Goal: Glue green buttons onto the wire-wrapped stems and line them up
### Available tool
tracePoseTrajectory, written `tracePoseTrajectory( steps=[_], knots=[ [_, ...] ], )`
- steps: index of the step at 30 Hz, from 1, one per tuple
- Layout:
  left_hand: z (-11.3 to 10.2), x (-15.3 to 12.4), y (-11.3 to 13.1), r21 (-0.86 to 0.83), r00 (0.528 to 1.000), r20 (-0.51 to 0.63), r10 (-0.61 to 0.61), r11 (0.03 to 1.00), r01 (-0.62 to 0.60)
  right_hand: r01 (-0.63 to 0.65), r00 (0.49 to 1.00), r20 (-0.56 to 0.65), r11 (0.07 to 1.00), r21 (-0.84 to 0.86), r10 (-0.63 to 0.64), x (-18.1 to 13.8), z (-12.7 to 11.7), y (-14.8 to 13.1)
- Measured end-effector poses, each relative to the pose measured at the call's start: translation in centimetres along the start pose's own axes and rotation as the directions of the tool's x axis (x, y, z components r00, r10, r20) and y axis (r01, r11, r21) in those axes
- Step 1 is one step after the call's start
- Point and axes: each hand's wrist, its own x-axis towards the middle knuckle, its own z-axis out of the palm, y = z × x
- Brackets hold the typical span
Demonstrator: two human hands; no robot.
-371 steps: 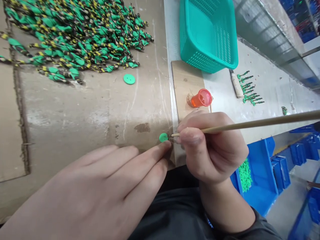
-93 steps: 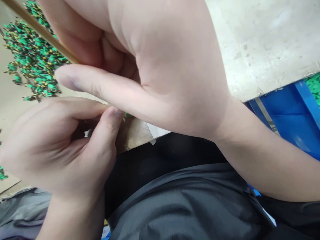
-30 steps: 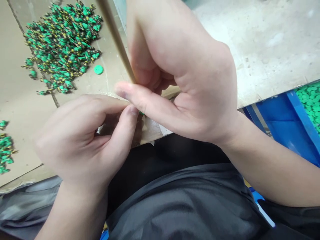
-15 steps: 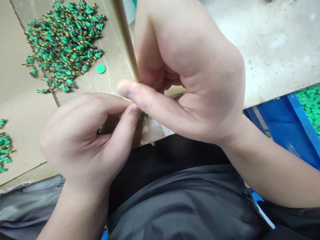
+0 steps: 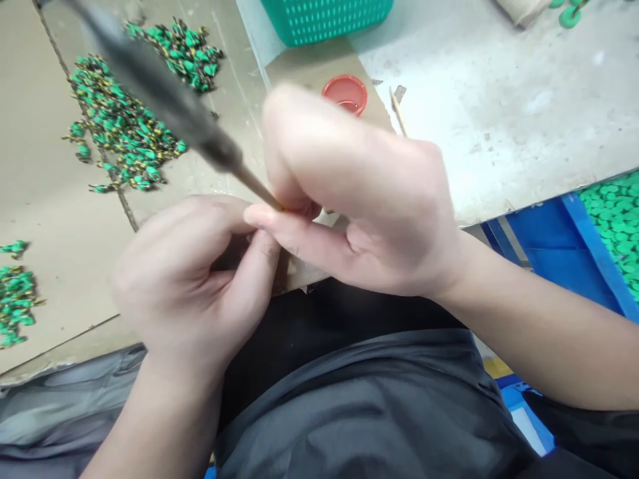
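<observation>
The left hand [image 5: 184, 279] is curling nearly closed, its thumb and fingertips pinching in right against the tip of the right thumb, and whatever they are working on is hidden there, so nobody can say just what it is or how it sits. The right hand [image 5: 364, 199] is gripping a thin wooden stick [image 5: 200, 136], and compared with a moment ago that stick is swinging up and to the left, blurring dark along its far end. The view is tilting too, bringing a teal plastic basket [image 5: 324, 16] and a round orange-red cup [image 5: 344, 93] on a wooden board [image 5: 304, 63] back into sight. Counting up: two hands, one stick, one basket, one cup, two heaps of green-and-yellow twisted parts on brown cardboard [image 5: 64, 233], the larger heap [image 5: 124, 126] beside the stick, the smaller heap [image 5: 14, 299] at the left edge, and one blue bin [image 5: 559, 259] holding green discs [image 5: 614, 233], far too many to count.
</observation>
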Motion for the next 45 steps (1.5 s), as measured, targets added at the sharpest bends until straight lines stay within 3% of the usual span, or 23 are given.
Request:
tracePoseTrajectory(
  steps=[3, 10, 14, 19, 23, 28, 40, 45],
  knots=[
    [0.0, -0.2, 0.0, 0.053, 0.999, -0.037, 0.012, 0.999, -0.01, 0.119, 0.982, 0.154, 0.992, -0.041, -0.112, -0.7, -0.2, 0.6],
    [-0.3, -0.1, 0.6, 0.06, 0.997, -0.044, -0.06, 0.996, 0.062, -0.007, 0.99, -0.142, 1.0, 0.0, 0.006, -1.4, 0.2, 1.3],
    [-0.4, -0.2, 0.9, 0.032, 0.99, -0.06, -0.126, 0.991, 0.128, -0.076, 0.974, -0.2, 0.987, 0.14, 0.103, -1.3, 0.6, 1.2],
    [-0.7, -0.9, 1.1, -0.091, 0.949, -0.086, -0.302, 0.951, 0.295, -0.107, 0.927, -0.326, 0.963, 0.249, 0.187, -1.8, -0.4, 0.1],
    [-2.1, -0.6, 1.7, -0.237, 0.928, -0.104, -0.359, 0.915, 0.327, -0.168, 0.916, -0.3, 0.935, 0.312, 0.265, -3.3, -2.1, -0.6],
    [-4.8, 0.4, 3.5, -0.327, 0.943, -0.043, -0.33, 0.897, 0.298, -0.314, 0.863, -0.258, 0.86, 0.402, 0.435, -4.5, -3.5, 0.2],
    [-7.8, 1.9, 5.8, -0.267, 0.979, -0.032, -0.203, 0.945, 0.188, -0.368, 0.843, -0.213, 0.818, 0.443, 0.494, -4.3, -3.1, 1.1],
    [-8.2, 4.6, 6.5, -0.214, 0.996, -0.037, -0.08, 0.974, 0.07, -0.381, 0.835, -0.194, 0.796, 0.47, 0.514, -4.1, -2.8, 0.4]
  ],
)
